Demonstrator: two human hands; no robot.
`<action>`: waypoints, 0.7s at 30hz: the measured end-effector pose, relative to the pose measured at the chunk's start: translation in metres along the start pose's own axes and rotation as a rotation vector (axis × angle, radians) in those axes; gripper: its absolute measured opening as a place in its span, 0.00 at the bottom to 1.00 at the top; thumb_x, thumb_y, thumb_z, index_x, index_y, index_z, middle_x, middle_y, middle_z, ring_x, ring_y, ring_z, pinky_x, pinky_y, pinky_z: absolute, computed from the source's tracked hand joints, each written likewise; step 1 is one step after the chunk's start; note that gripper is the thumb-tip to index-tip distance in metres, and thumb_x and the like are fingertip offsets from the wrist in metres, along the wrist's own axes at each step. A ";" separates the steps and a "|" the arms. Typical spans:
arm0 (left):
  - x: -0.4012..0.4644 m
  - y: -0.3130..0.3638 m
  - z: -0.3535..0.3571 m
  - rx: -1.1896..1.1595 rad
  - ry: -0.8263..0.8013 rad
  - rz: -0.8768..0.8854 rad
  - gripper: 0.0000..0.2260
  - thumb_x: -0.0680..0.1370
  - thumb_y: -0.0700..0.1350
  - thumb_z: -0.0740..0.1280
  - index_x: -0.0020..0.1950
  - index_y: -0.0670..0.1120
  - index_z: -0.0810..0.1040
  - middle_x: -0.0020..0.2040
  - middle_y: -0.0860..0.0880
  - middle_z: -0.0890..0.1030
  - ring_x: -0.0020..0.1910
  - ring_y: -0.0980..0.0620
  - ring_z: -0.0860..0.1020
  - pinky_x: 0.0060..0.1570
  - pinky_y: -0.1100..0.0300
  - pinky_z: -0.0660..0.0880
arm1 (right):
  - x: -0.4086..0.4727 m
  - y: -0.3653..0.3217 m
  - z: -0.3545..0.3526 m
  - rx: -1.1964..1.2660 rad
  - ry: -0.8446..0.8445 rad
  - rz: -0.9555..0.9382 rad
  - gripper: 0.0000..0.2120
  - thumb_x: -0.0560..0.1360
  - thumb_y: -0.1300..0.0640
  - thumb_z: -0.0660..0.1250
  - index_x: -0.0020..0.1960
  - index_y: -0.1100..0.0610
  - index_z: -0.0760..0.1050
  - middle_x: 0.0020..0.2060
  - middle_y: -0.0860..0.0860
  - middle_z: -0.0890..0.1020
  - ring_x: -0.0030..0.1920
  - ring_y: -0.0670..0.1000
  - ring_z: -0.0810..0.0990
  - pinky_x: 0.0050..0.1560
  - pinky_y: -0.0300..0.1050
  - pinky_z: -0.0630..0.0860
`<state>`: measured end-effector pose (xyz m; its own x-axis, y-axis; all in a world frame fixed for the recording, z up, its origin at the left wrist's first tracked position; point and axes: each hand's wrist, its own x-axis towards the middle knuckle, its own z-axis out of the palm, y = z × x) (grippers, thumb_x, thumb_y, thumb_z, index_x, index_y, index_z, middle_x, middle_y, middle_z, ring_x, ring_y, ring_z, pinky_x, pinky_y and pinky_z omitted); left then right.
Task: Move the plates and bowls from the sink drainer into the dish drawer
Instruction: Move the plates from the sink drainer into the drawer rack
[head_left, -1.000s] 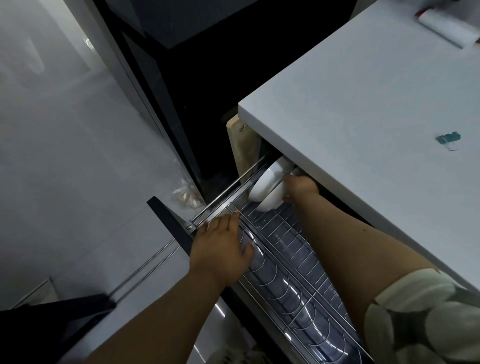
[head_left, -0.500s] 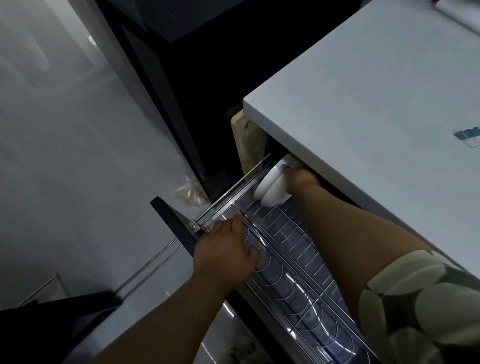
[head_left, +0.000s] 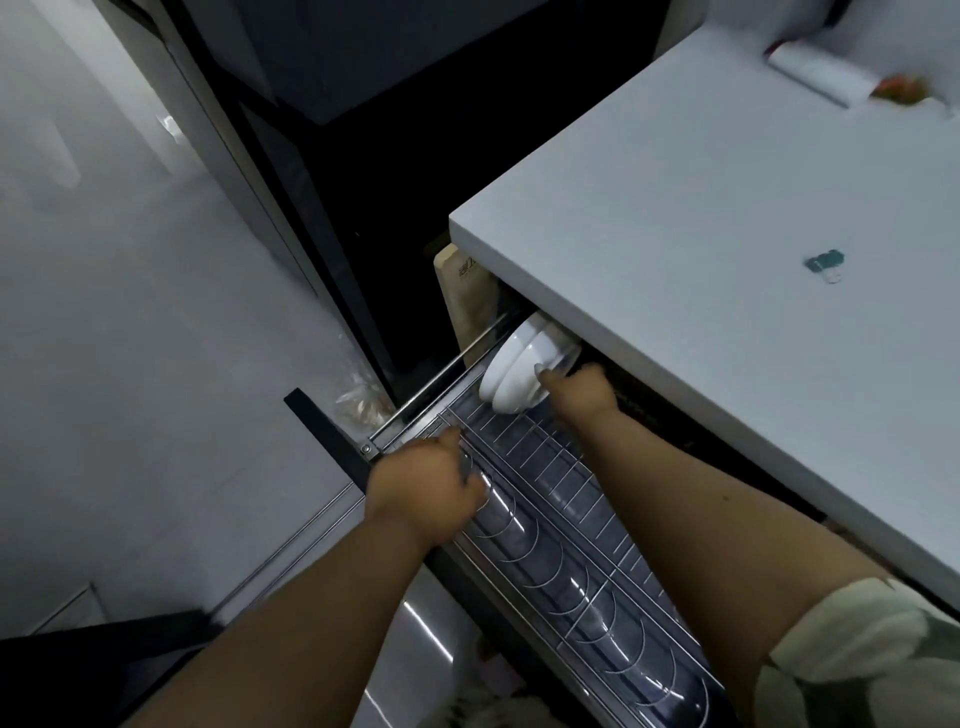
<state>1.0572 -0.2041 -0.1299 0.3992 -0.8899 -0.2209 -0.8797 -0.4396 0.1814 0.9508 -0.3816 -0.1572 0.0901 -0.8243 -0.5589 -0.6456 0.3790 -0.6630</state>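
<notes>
A pulled-out dish drawer (head_left: 587, 525) with chrome wire racks is being viewed from above, set beneath the edge of a pale surface (head_left: 701, 249). At the far end of the drawer, partly under that edge, white bowls (head_left: 519, 369) are being kept on their sides in the wire rack, nested one against another. The right hand (head_left: 579, 392) is being held against the nearest bowl, a fingertip touching its base; whether the remaining fingers are curled round the bowl cannot be told, since they are hidden behind the hand. The left hand (head_left: 428, 493) is being rested on the near front corner of the drawer's wire frame, its fingers curled down over the rail and gripping it. The rest of the rack, with its rows of curved wire dividers, is being shown running towards the viewer between the two forearms. A wooden board (head_left: 467, 301) is being kept upright just beyond the bowls, beside the drawer. On the surface a small teal item (head_left: 825, 261) and a blurred white object (head_left: 821, 78) are lying well apart.
</notes>
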 end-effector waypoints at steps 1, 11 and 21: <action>-0.001 0.001 -0.001 0.013 -0.008 0.009 0.23 0.77 0.57 0.57 0.69 0.50 0.66 0.51 0.48 0.79 0.52 0.47 0.77 0.46 0.56 0.74 | -0.007 0.003 -0.006 0.003 0.002 -0.002 0.33 0.75 0.46 0.68 0.68 0.68 0.62 0.61 0.61 0.76 0.60 0.60 0.77 0.51 0.43 0.72; -0.046 0.045 -0.012 -0.077 0.011 0.075 0.20 0.79 0.53 0.57 0.67 0.45 0.67 0.52 0.45 0.79 0.53 0.45 0.76 0.48 0.54 0.75 | -0.080 0.055 -0.057 0.149 -0.059 -0.104 0.18 0.75 0.48 0.67 0.34 0.55 0.64 0.27 0.58 0.73 0.27 0.55 0.74 0.31 0.50 0.76; -0.117 0.095 -0.029 -0.112 0.013 0.179 0.21 0.79 0.54 0.56 0.69 0.45 0.63 0.52 0.45 0.81 0.53 0.43 0.79 0.49 0.51 0.76 | -0.175 0.099 -0.105 0.345 -0.071 -0.051 0.15 0.79 0.53 0.62 0.36 0.58 0.67 0.29 0.57 0.74 0.27 0.53 0.73 0.31 0.44 0.73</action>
<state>0.9340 -0.1456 -0.0592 0.2432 -0.9561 -0.1633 -0.9029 -0.2847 0.3220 0.7912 -0.2438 -0.0722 0.1760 -0.8190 -0.5462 -0.3457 0.4681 -0.8132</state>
